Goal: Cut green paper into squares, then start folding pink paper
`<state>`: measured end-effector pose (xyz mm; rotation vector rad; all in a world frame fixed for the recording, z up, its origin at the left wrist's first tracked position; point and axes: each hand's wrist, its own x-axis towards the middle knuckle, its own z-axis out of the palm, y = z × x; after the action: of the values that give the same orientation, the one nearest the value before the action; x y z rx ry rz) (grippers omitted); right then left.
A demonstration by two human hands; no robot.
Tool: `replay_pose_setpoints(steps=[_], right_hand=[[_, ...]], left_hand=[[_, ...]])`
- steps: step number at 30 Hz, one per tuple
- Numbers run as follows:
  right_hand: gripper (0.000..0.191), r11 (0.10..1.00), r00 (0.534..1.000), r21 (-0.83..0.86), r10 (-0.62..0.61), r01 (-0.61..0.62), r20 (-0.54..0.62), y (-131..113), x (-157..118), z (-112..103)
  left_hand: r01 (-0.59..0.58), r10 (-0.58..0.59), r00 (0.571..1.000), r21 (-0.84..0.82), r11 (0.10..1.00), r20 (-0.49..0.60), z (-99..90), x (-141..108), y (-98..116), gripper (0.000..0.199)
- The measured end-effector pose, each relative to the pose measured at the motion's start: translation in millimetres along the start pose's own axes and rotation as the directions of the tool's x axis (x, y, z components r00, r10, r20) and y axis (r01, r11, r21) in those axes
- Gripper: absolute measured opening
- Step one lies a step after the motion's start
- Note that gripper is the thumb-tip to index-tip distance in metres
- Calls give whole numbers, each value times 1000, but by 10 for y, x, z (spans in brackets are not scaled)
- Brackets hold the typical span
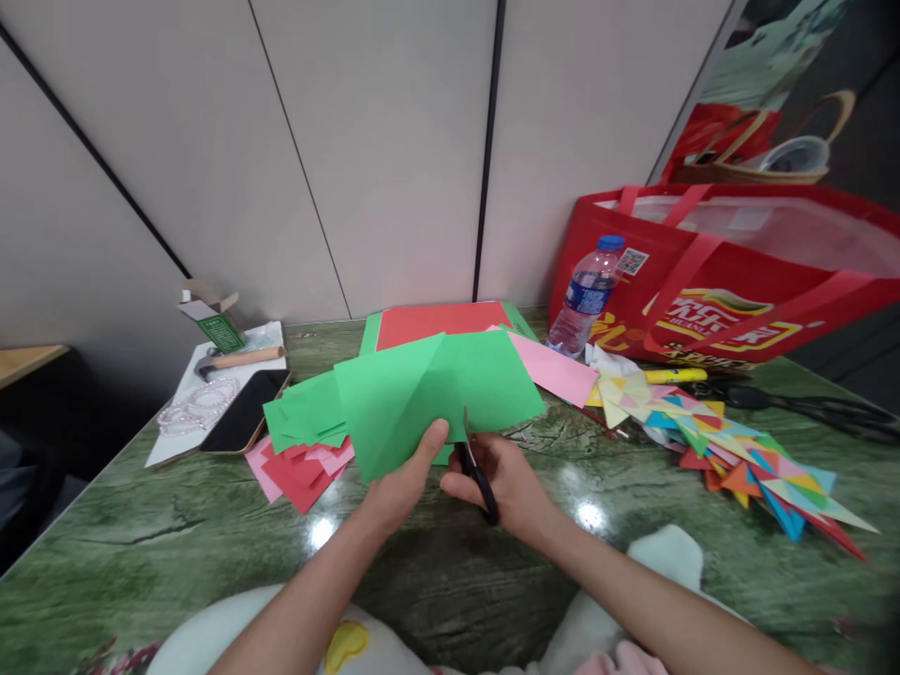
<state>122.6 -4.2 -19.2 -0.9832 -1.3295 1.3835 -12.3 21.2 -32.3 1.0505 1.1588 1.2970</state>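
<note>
My left hand (412, 478) grips a sheet of green paper (400, 394) at its lower edge, thumb on top. In my right hand (506, 487) is a pair of black-handled scissors (480, 478). Their blades meet the green sheet's lower edge, just right of my left thumb, and one blade shows in front of the paper. Smaller green paper pieces (306, 412) lie to the left, partly behind the held sheet. Below them are red and pink paper pieces (302, 473). Behind the held sheet lies a stack of red and green sheets (442, 319).
On the left are a phone (246, 411), a hammer (243, 359), clear beads (201, 406) and a small green box (221, 323). A water bottle (587, 295) and a red bag (703, 272) stand at the back right. Folded colourful paper pieces (745, 445) lie at right.
</note>
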Motion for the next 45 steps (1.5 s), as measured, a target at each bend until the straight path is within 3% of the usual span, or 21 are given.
replay_pose_setpoints(steps=[3, 9, 19, 31, 39, 45], right_hand=[[43, 1000, 1000, -5, -1, 1, -4, 6, 4, 3], [42, 1000, 1000, 14, 0, 1, -18, -8, -9, 8], [50, 1000, 1000, 8, 19, -19, -8, 4, -8, 3], [42, 997, 997, 35, 74, -73, -36, 62, -14, 17], [39, 997, 997, 37, 71, -71, -23, 71, -19, 13], [37, 996, 997, 53, 75, -74, -14, 76, -12, 15]], left_hand=[[-38, 41, 999, 121, 992, -21, -10, -7, -7, 43], [-36, 38, 999, 76, 996, -24, -6, -12, -13, 41], [-38, 40, 999, 295, 955, -1, 45, -71, 148, 37], [11, 0, 999, 300, 954, -36, 81, -108, 251, 48], [8, -2, 998, 109, 994, -61, 51, -77, 166, 36], [55, -45, 997, 155, 986, -70, 81, -100, 224, 36]])
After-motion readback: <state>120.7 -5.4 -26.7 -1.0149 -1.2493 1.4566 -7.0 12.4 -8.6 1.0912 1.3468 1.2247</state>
